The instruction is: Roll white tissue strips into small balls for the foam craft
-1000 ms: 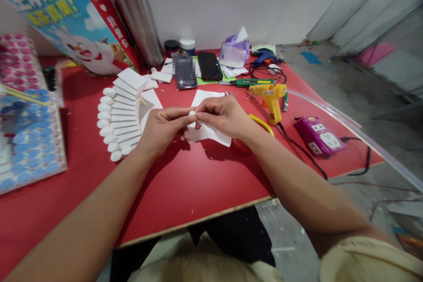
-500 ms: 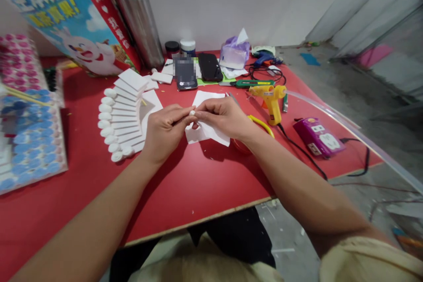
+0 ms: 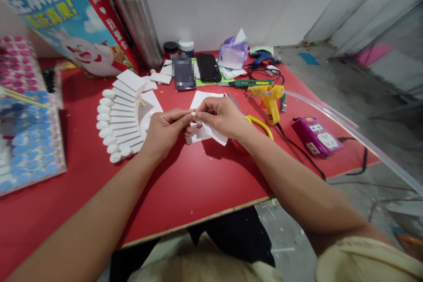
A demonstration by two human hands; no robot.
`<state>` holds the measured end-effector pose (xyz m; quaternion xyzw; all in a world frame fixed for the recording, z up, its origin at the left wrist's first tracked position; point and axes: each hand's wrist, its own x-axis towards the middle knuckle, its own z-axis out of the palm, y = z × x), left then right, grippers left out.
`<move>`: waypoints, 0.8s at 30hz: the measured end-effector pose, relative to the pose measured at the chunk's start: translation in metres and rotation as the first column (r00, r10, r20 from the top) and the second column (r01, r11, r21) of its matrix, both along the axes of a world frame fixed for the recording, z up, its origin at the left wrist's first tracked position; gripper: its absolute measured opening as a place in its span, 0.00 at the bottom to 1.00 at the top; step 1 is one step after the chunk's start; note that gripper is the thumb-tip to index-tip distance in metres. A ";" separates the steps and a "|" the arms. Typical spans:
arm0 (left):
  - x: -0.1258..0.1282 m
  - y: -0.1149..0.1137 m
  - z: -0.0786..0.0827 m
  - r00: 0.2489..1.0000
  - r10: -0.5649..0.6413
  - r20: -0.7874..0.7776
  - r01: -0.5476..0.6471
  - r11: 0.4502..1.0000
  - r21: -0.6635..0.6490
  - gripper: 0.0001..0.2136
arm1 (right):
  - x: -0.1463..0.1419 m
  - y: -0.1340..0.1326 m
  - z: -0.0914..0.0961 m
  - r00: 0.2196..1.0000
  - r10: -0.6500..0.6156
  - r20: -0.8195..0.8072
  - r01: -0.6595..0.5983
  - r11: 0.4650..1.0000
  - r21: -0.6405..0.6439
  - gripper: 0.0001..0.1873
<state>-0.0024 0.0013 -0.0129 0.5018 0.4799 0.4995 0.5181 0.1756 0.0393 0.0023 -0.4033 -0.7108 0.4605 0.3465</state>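
Note:
My left hand and my right hand meet over the red table, fingers pinched together on a small white foam piece held between them. A white foam sheet lies under the hands, partly covered by my right hand. To the left sits a fan of white foam strips with rounded ends.
A yellow glue gun stands right of my hands, its cord running to a purple power strip. Yellow-handled scissors, two phones, a tissue pack, a steel flask and trays of pink and blue pieces surround them.
The hands have stayed together on the small white piece, shifting only slightly; the foam sheet beneath has moved a little.

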 end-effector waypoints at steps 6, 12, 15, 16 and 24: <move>-0.002 0.004 -0.005 0.998 0.009 0.062 -0.006 0.999 -0.041 0.12 | 0.000 0.001 0.000 0.999 -0.008 0.033 0.008 1.000 0.024 0.07; 0.001 0.001 -0.001 0.996 0.037 -0.081 -0.034 0.999 0.028 0.08 | -0.005 -0.005 0.001 0.981 -0.134 0.137 0.107 0.976 0.192 0.07; -0.001 0.002 0.000 0.986 0.049 -0.157 -0.034 0.995 0.096 0.08 | -0.005 -0.006 0.004 0.996 -0.091 -0.022 0.088 0.992 -0.090 0.09; -0.003 0.002 0.000 0.984 0.048 -0.171 -0.027 0.992 0.121 0.08 | -0.004 -0.005 0.006 0.990 -0.059 -0.125 0.024 0.965 -0.263 0.11; -0.009 0.005 0.005 0.970 0.028 -0.241 0.026 0.976 0.217 0.08 | -0.001 0.003 0.010 0.865 -0.008 -0.501 -0.440 0.465 -0.768 0.22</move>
